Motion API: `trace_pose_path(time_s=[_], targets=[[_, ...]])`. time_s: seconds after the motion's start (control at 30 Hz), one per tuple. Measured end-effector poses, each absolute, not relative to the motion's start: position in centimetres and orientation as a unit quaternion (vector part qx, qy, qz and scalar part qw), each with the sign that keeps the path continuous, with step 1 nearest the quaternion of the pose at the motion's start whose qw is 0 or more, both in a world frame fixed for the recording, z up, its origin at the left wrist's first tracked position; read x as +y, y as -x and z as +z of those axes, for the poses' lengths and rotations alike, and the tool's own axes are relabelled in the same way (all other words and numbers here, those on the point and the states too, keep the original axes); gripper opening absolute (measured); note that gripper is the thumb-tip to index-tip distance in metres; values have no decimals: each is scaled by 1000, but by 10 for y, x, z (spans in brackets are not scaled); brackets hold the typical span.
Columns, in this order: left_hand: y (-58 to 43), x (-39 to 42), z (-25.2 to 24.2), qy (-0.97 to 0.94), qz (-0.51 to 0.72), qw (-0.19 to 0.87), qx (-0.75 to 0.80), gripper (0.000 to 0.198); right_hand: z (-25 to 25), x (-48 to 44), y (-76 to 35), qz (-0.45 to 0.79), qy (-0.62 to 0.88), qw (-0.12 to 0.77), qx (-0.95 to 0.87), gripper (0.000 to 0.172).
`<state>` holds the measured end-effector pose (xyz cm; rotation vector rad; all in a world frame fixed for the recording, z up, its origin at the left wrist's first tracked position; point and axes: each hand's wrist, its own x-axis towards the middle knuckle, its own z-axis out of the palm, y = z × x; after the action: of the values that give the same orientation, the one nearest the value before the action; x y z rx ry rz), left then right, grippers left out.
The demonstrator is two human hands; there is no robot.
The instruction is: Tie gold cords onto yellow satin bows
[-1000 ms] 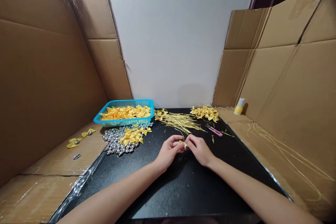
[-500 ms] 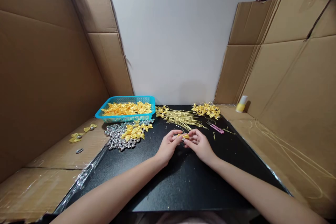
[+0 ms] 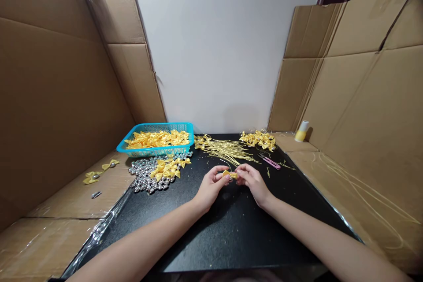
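Both my hands meet over the middle of the black tabletop (image 3: 231, 238). My left hand (image 3: 211, 185) and my right hand (image 3: 253, 181) pinch a small yellow ribbon bow (image 3: 230, 175) between their fingertips, just above the surface. Behind them lies a bundle of thin gold wires (image 3: 228, 150). To the left a heap of silver beads (image 3: 145, 176) has loose yellow bows (image 3: 168, 167) lying on it.
A blue basket (image 3: 130, 143) full of yellow bows stands at the back left. More bows with wires (image 3: 259, 139) lie at the back right, with pink scissors (image 3: 271, 162) near them. A yellow-and-white spool (image 3: 301, 132) stands by the right cardboard wall (image 3: 370, 105). Two bows (image 3: 99, 172) rest on the left cardboard.
My hands with the bow have shifted slightly away from me, towards the wire bundle. The camera view has also shifted a little. Nothing was let go.
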<state>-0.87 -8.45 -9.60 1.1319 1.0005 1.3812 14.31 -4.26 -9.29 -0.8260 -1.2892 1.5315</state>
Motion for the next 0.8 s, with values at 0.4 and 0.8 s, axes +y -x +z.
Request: trace_pose_path(time_s=[0.4,0.8], targets=[[15,-94,-87,-612,498,424,445,28,-87,-41,-146,734,357,323,-480,27],[11,-91,-92,-520,525,512,438,39,-89,-25,-153,698,367,381,-483,8]])
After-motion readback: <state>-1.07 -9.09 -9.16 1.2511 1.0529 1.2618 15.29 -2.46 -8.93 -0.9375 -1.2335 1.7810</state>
